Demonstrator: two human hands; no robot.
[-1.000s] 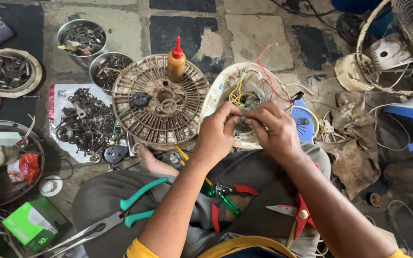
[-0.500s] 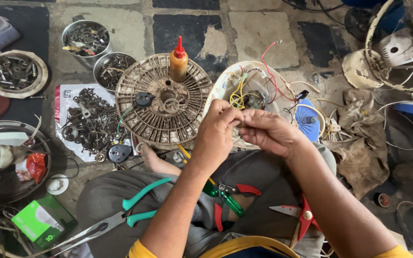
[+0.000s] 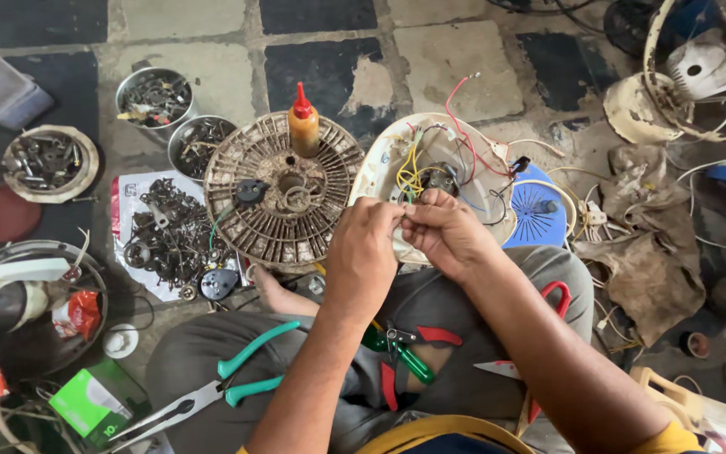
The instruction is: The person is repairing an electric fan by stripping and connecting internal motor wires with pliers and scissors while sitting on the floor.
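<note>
Left hand (image 3: 365,252): fingers pinched closed on a thin wire (image 3: 402,210), above the lap.
Right hand (image 3: 445,231): fingertips meet the left's, gripping the same wire.
Wire: runs up into the cream fan housing (image 3: 380,164) on the floor, just beyond the hands.
Lap: green-handled pliers (image 3: 212,391), red-handled scissors (image 3: 539,336).
Beside housing: round grille (image 3: 283,189) carrying an orange bottle (image 3: 302,126).

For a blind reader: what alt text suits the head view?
Seen from above, a seated person's left hand and right hand pinch thin wires together over an opened cream fan housing, with teal-handled pliers on their lap and bowls of metal parts on the floor.
</note>
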